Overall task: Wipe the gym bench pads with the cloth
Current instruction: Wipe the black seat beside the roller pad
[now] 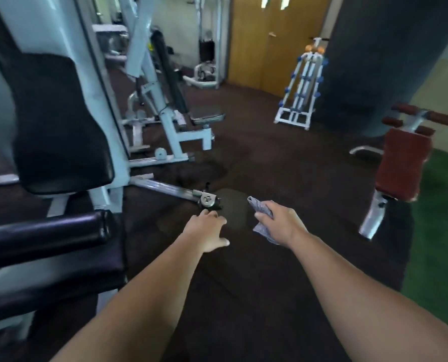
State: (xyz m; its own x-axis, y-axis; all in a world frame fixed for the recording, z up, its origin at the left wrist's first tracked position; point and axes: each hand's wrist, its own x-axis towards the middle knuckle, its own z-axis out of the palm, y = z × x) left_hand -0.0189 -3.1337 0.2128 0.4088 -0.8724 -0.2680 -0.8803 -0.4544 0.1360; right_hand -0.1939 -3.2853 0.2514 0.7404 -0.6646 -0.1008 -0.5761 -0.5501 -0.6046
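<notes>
- Grey patterned cloth, head view: bunched in the right hand, whose fingers curl round its middle. One corner stands up above the fist and another hangs below it. The cloth is over the dark floor, touching no pad.
- Left hand: held out just beside the right, fingers loosely spread, holding nothing.
- Black pads, left of the arms: an upright back pad, a roller pad and a seat pad beneath it.
- Red bench: tilted, on the right, well apart from both hands.
- Handling (judged): the cloth looks light, soft and limp. It would crumple if pushed by an edge, so it is best wadded flat under the palm. The pads look smooth and cushioned, fixed to their frames, and should need no steadying.
</notes>
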